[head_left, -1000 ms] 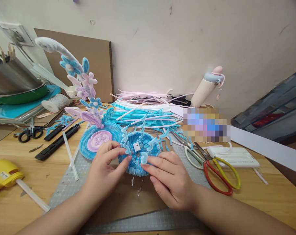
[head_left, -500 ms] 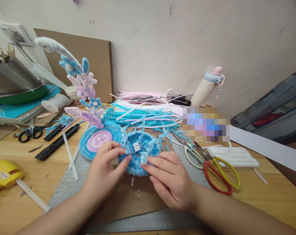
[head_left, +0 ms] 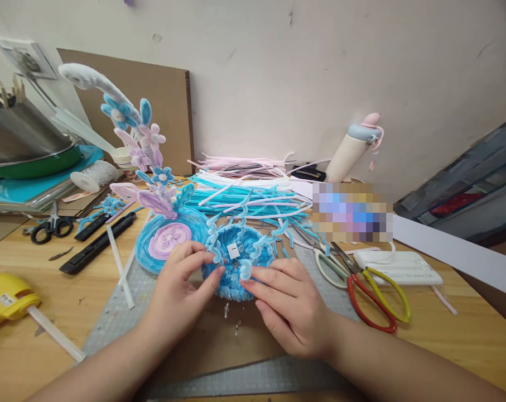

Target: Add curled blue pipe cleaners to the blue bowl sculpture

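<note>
Adjusting curls, apparently: left hand (head_left: 182,280) and right hand (head_left: 297,308), half-closed, grip the blue bowl (head_left: 235,289). Next probably needs gentle pressure!

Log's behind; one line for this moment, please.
left hand: at fuzzy blue bowl, left side; right hand: at right side; white square: inside bowl

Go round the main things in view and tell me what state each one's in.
Blue fuzzy bowl: open side up, between both hands
Left hand: fingers bent, at the bowl's left side
Right hand: fingers at a blue curl
Flowered stem: upright, top arching over
Red-and-yellow-handled scissors: lying, handles spread
Glue gun: lying, clear stick protruding
Bottle: lid on
Cardboard panel: standing upright
Pipe cleaners: loosely piled
</note>
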`<state>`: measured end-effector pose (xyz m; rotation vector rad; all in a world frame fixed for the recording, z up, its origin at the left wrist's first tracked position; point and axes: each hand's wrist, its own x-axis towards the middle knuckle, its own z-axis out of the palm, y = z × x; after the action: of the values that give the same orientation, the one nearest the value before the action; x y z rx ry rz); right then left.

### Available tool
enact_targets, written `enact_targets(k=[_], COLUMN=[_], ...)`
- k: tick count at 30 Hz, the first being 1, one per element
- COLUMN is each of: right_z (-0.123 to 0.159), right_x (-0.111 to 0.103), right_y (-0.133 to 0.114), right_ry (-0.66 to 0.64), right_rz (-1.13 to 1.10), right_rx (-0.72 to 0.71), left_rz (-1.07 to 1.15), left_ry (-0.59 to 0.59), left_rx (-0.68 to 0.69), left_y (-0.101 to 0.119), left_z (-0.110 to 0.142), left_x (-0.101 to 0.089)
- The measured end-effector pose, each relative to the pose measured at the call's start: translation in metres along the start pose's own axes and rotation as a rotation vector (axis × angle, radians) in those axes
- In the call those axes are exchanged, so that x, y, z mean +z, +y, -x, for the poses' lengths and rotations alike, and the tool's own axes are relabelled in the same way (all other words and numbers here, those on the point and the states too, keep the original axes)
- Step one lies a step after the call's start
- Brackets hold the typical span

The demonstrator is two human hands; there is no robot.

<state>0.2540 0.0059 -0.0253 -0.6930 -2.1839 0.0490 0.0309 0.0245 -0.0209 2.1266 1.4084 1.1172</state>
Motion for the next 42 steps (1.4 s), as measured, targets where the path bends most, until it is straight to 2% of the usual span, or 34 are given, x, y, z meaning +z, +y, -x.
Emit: enact_targets(k=[42], right_z=[0.0011], right_x=[0.0004], right_y=[0.0007], right_ry=[-0.013], right_rz=[-0.015], right_rx=[-0.003], left_rz=[0.035], left_ry=[-0.027], left_rx=[0.01], left_y=[-0.0031], left_z=[0.0019], left_x=[0.0004])
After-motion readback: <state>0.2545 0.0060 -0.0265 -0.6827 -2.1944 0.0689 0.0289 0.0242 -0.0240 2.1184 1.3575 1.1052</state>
